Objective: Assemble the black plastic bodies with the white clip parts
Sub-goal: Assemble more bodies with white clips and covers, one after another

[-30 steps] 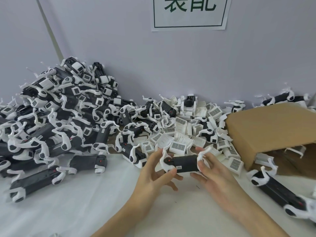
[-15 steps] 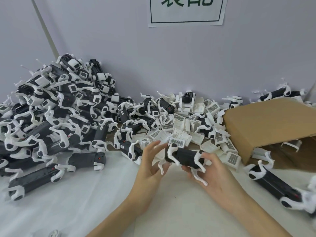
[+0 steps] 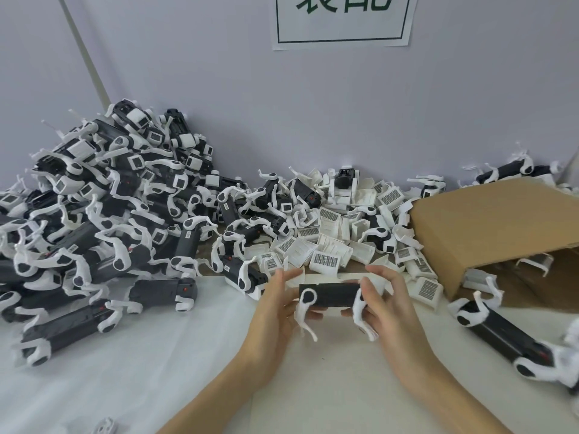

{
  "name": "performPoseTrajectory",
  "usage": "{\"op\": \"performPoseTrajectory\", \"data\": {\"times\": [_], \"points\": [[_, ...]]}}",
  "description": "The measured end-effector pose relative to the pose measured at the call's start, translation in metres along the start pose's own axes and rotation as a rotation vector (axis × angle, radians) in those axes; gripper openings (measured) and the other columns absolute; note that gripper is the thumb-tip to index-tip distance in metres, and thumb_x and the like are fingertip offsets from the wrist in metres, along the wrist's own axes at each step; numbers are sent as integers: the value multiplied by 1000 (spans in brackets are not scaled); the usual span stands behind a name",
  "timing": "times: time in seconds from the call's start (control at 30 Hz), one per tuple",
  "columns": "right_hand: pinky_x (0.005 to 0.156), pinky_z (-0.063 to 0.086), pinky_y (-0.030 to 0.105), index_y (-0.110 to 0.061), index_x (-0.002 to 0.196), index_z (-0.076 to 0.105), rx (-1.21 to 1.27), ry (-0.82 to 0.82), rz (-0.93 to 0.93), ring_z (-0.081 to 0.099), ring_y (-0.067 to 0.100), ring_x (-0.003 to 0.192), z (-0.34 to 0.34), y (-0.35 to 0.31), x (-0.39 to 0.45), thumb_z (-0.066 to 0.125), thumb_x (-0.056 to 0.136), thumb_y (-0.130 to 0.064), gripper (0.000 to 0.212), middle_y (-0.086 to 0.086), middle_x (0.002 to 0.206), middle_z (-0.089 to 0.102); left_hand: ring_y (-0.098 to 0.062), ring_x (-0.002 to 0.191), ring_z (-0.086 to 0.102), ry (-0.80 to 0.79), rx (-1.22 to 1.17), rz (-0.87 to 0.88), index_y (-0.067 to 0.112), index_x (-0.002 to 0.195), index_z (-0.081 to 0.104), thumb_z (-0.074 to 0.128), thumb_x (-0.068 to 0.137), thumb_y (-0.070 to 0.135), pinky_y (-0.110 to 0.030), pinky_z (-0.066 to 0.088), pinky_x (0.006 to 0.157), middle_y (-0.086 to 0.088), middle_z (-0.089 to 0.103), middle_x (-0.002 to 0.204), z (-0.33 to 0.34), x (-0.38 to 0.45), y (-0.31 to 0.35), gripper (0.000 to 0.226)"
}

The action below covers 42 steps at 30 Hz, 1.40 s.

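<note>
The black body [image 3: 329,295] hangs just above the surface with its long axis running nine to three o'clock, the left hand [image 3: 275,311] gripping its nine o'clock end, the right hand [image 3: 388,305] its three o'clock end, loose white clip parts [image 3: 326,261] near at twelve.

A white paper sign [image 3: 343,21] is stuck on the wall at 12 o'clock, cut off by the top edge. Inside a dark green rectangular border it carries two large dark green Chinese characters, of which only the lower halves show; they cannot be read with certainty. The small white clip parts [image 3: 326,261] heaped at the centre bear dark barcode-like grids, too small to read. Small white labels [image 3: 188,234] on some black bodies are likewise illegible.
</note>
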State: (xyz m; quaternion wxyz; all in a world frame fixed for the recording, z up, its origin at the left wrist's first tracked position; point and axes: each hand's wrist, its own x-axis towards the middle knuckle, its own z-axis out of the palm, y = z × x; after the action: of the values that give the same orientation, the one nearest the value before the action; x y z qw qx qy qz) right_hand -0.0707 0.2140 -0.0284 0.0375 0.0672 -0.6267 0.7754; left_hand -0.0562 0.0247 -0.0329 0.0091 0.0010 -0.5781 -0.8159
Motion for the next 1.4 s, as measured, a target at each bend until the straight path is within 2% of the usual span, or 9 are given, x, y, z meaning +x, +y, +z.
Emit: {"op": "performPoseTrajectory", "data": {"times": [0.13, 0.4, 0.5, 0.6, 0.73, 0.87, 1.03, 1.23, 1.4], "points": [[75, 57, 22, -26, 129, 54, -176, -54, -162, 74, 15, 87, 4, 8, -6, 65, 93, -39, 39, 1, 102, 74, -34, 90, 72, 21, 165, 107, 16, 121, 72, 63, 100, 56, -35, 54, 63, -22, 72, 110, 2, -2, -6, 46], [101, 53, 36, -18, 142, 59, -114, -443, -77, 62, 26, 129, 2, 1, -3, 51, 103, -15, 39, 6, 137, 68, -49, 83, 75, 11, -37, -1, 8, 125, 66, 30, 110, 57, -49, 62, 71, -31, 75, 110, -4, 2, -2, 63], [105, 52, 43, -27, 127, 62, -242, -352, -204, 67, 18, 119, 10, 10, -9, 68, 101, -11, 31, -6, 124, 72, -45, 96, 75, 2, 190, 62, 19, 118, 72, 26, 115, 50, -54, 58, 84, -16, 78, 110, -2, -2, -5, 56], [91, 56, 35, -27, 112, 61, -170, -236, -236, 69, 20, 93, 15, 12, -15, 75, 94, -27, 23, -7, 97, 72, -16, 94, 73, -18, 468, 205, 20, 112, 67, 34, 117, 32, -22, 52, 68, 12, 72, 103, 7, -10, -7, 35], [84, 50, 15, -42, 118, 57, -491, -49, -420, 68, 4, 103, 9, 9, -12, 83, 87, -29, 43, -19, 106, 72, -15, 106, 66, -3, 460, 367, 19, 120, 64, 34, 111, 43, -24, 51, 87, 6, 69, 112, 8, -16, -4, 40], [86, 49, 35, -41, 116, 62, -822, 13, -635, 58, 14, 96, -3, 7, -4, 84, 82, -27, 43, -17, 101, 58, -28, 106, 68, -49, 330, 369, 17, 128, 65, 34, 106, 58, -39, 54, 96, -5, 72, 115, 5, -20, -1, 56], [84, 48, 43, -30, 118, 61, -1132, -91, -763, 52, 23, 93, -7, 4, -1, 71, 88, -44, 35, -4, 104, 51, -11, 94, 70, -9, 429, 367, 34, 126, 66, 72, 82, 53, -19, 52, 81, 14, 74, 103, 6, -16, -5, 48], [98, 44, 26, -25, 132, 52, -896, -111, -491, 55, 9, 117, -7, -2, -5, 70, 90, -51, 53, -10, 125, 57, -22, 76, 72, 67, 255, 282, 25, 105, 78, 65, 89, 63, -26, 56, 75, -12, 78, 89, 1, -10, -5, 43], [76, 54, 24, -23, 124, 66, -364, -243, 9, 73, 12, 93, 0, -5, -4, 57, 94, -51, 42, 2, 103, 78, -40, 103, 74, 79, 174, 198, 26, 112, 79, 63, 89, 69, -54, 54, 101, -13, 80, 108, -5, -6, -1, 52]]}}
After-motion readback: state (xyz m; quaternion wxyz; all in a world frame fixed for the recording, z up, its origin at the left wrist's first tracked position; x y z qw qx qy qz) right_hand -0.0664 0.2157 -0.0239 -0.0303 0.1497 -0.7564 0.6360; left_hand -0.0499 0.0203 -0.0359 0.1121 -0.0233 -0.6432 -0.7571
